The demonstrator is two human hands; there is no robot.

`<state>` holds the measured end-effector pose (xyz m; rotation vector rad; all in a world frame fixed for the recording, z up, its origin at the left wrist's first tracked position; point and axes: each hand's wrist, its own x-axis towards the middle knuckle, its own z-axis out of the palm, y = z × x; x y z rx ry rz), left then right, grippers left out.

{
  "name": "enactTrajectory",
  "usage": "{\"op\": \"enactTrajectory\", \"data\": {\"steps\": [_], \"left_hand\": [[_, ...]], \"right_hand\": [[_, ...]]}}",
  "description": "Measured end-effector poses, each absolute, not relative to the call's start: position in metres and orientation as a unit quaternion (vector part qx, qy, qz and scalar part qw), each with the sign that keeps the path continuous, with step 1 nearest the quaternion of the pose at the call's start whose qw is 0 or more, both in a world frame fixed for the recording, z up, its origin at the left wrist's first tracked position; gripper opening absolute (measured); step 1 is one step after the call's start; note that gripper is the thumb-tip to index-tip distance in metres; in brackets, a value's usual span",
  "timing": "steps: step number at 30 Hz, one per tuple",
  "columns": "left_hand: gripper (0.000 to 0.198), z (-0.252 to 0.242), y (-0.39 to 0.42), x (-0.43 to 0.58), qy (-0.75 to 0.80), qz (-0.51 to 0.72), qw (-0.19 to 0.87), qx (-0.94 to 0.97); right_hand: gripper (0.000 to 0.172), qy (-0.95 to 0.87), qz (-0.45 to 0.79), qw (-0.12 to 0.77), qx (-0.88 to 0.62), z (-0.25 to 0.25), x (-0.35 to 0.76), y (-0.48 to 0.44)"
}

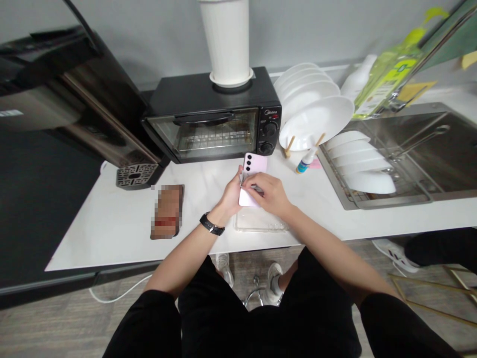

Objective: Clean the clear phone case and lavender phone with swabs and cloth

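A pale pink phone point(258, 163), its back with several camera lenses turned up, is gripped along its left edge by my left hand point(231, 194). My right hand point(271, 190) lies over the middle of the phone with its fingers pinched together near the left edge. Something small and greyish shows at those fingertips, too small to name. Just below the phone a clear phone case point(257, 223) rests on the white counter. Farther left lies a second phone-like item point(167, 211), its surface blurred out.
Behind my hands stands a black toaster oven point(208, 132) with a white pot point(229, 44) on top. White plates point(316, 117) in a rack, a small bottle point(306, 160) and a sink point(350, 203) with bowls point(368, 174) are right. A black dispenser point(108, 104) stands left.
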<state>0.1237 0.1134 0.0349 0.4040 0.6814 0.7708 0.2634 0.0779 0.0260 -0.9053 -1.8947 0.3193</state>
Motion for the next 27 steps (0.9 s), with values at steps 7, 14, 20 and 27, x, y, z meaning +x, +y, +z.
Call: {"op": "enactTrajectory", "data": {"steps": [7,14,20,27], "left_hand": [[0.064,0.05,0.12,0.117,0.303,0.462,0.813,0.185],[0.055,0.05,0.118,0.115,0.301,0.412,0.839,0.188],[0.046,0.045,0.104,0.119,0.307,0.32,0.875,0.193],[0.043,0.034,0.1,0.13,0.344,0.331,0.854,0.209]], "right_hand": [[0.02,-0.851,0.143,0.421,-0.28,0.023,0.265,0.075],[0.019,-0.773,0.114,0.495,-0.38,0.03,0.29,0.084],[0.014,-0.659,0.108,0.566,-0.483,0.029,0.289,0.089],[0.012,-0.63,0.187,0.579,-0.483,0.027,0.27,0.086]]}}
